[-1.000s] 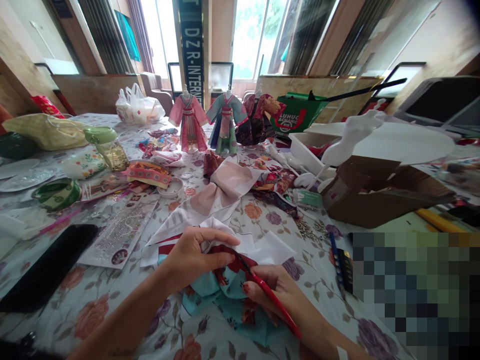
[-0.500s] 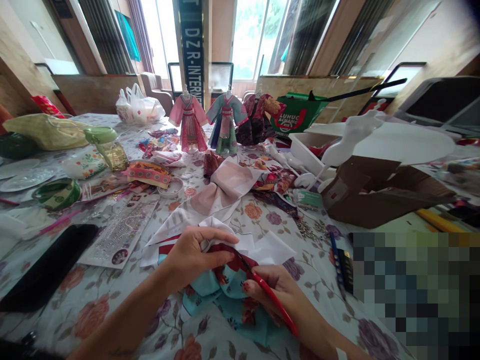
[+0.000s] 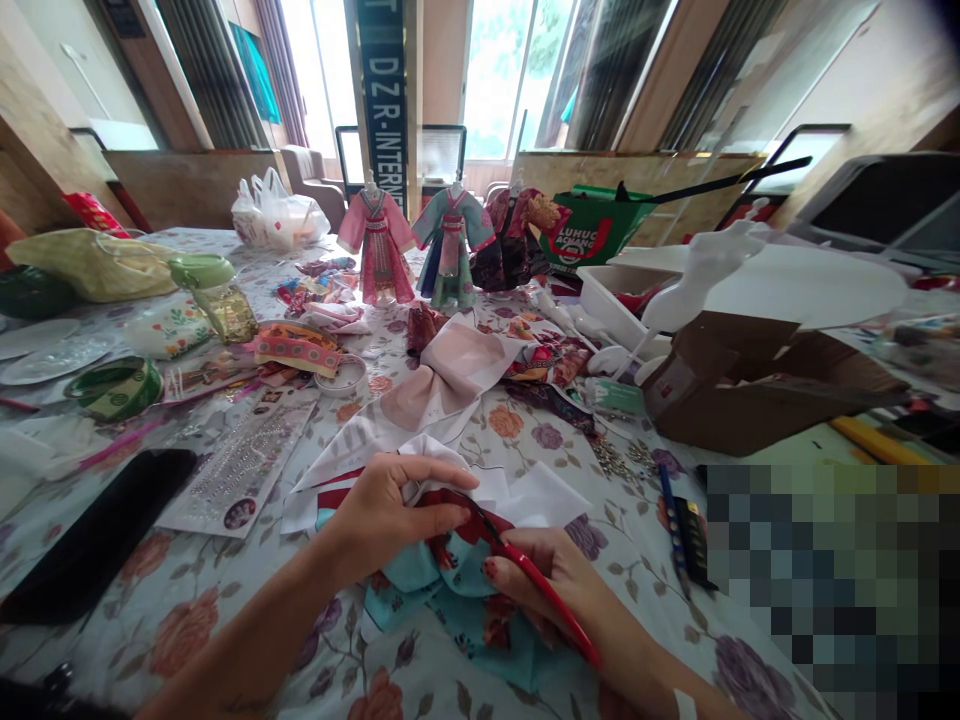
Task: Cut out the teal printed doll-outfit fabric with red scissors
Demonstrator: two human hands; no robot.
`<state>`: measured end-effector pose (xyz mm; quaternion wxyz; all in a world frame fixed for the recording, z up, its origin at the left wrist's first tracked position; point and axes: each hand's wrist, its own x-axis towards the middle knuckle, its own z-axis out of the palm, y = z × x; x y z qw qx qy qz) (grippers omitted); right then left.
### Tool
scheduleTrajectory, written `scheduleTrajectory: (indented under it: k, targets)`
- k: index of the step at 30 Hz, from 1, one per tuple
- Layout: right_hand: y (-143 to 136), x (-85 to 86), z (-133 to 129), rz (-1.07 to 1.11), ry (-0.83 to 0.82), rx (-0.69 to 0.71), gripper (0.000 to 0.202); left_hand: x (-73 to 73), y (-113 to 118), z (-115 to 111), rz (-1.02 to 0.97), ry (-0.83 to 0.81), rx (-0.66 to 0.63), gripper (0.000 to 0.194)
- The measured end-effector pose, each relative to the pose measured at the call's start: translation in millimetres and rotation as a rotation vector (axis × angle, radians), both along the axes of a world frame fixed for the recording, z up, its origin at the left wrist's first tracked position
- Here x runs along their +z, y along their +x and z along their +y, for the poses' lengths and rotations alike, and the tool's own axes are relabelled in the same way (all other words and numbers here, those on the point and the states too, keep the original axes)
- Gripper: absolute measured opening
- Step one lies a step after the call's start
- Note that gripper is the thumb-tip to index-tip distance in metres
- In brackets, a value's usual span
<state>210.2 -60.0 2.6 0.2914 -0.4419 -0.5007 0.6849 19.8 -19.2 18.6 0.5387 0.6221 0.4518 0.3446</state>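
Observation:
At the centre front of the head view, my left hand (image 3: pixel 401 505) pinches the folded edge of a fabric piece, white, dark red and light blue. The blue part of the fabric (image 3: pixel 480 640) carries a reddish pattern and hangs down toward me. My right hand (image 3: pixel 555 580) is wrapped round red-handled scissors (image 3: pixel 551 600), whose dark blades point up and left onto the dark red fabric beside my left fingertips. How far the blades are apart is too small to tell. A white and pale pink cloth (image 3: pixel 450 375) spreads out just behind my hands.
Small dressed figures (image 3: pixel 450 245) stand at the back. A brown box (image 3: pixel 750 390) and a white mannequin form (image 3: pixel 697 270) are on the right. At left lie a black phone-like object (image 3: pixel 97 535), a sheet of beads (image 3: pixel 240 465) and green tape (image 3: pixel 112 388).
The scissors and my right hand have shifted very slightly, the blade tips a little up and left. My left hand keeps its hold on the fabric with almost no movement.

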Motion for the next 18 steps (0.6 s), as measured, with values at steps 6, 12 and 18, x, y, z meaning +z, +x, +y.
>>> scheduleTrajectory:
  k: [6,12,18]
  targets:
    - [0.2,-2.2,-0.4,-0.027,-0.036,0.01,0.046,-1.0,1.4,-0.2,-0.011,-0.028,-0.021,0.023]
    - [1.9,-2.8,-1.2,-0.038,-0.075,0.014,0.045,-2.0,2.1,0.3,-0.031,-0.018,-0.016,0.023]
    - [1.9,-4.7,-0.6,-0.028,-0.074,0.009,0.045,-2.9,2.5,0.2,-0.021,-0.017,-0.019,0.023]
